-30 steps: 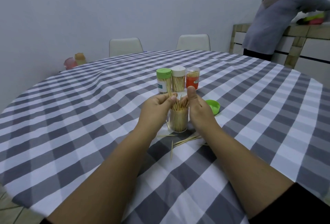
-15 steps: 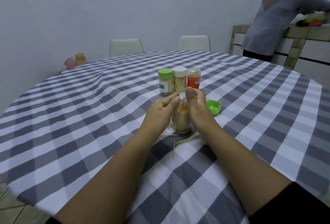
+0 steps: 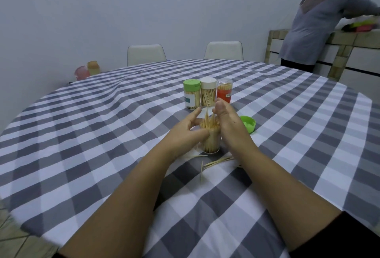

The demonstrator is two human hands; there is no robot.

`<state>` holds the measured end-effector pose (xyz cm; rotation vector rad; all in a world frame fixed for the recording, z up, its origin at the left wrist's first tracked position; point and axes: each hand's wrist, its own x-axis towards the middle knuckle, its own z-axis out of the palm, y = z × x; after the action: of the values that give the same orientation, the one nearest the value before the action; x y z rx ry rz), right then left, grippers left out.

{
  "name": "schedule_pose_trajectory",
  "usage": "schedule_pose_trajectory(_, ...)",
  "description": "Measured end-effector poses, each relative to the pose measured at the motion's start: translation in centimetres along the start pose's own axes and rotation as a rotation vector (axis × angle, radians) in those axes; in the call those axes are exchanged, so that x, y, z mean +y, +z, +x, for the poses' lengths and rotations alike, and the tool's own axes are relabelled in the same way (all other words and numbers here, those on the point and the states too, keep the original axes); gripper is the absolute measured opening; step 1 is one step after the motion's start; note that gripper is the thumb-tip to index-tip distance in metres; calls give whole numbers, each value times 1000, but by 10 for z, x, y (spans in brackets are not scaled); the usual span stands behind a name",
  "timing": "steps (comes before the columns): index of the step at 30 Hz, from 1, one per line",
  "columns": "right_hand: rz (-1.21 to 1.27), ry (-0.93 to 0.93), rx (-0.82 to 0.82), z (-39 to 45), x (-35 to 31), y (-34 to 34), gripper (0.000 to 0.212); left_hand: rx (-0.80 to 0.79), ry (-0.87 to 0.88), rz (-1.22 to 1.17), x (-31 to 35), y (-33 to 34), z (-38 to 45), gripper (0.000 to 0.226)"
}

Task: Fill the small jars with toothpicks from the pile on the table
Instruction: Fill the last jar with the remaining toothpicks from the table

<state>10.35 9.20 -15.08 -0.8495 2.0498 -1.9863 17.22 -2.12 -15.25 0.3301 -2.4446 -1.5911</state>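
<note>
- The open clear jar stands upright near the middle of the round table, packed with toothpicks that stick out above its rim in a splayed tuft; its upper wall is hidden behind the hands, only the lower part and base show.
- The left hand sits against the jar's left side, thumb laid across the jar wall, index finger stretched out toward the toothpick tips; whether it truly grips the jar is hard to tell.
- The right hand flanks the jar's right side, thumb raised beside the tips; its other fingers are hidden behind the jar, so their hold cannot be made out.
- Loose toothpicks, thin pale slivers, lie scattered on the cloth just in front of the jar, some partly covered by the right wrist.
- A green lid, round and shallow, lies open side up just right of the right hand.
- Beyond the hands, three closed jars stand in a touching row: a green-capped jar with a white label, a white-capped jar showing toothpicks through clear plastic, and a clear-topped jar with a red label.
- The tablecloth is grey-and-white check, rumpled toward the far-left edge.
- Two pale chairs show their backs past the far edge.
- A person in grey, cut off by the top edge, leans on a counter at the right.
</note>
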Motion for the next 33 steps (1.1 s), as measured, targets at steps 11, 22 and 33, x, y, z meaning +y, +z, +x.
schedule_pose_trajectory(11, -547, -377, -51, -9, 5, 1, 42, 127, 10, 258, -8, 6, 0, 58)
schedule_pose_trajectory(22, -597, -290, -21, -4, 6, -4, 40, 139, 36, 278, -10, 5, 0, 40)
schedule_pose_trajectory(33, -470, -293, -123, -10, 3, -5, 41, 149, 15, 271, -8, 6, -2, 43)
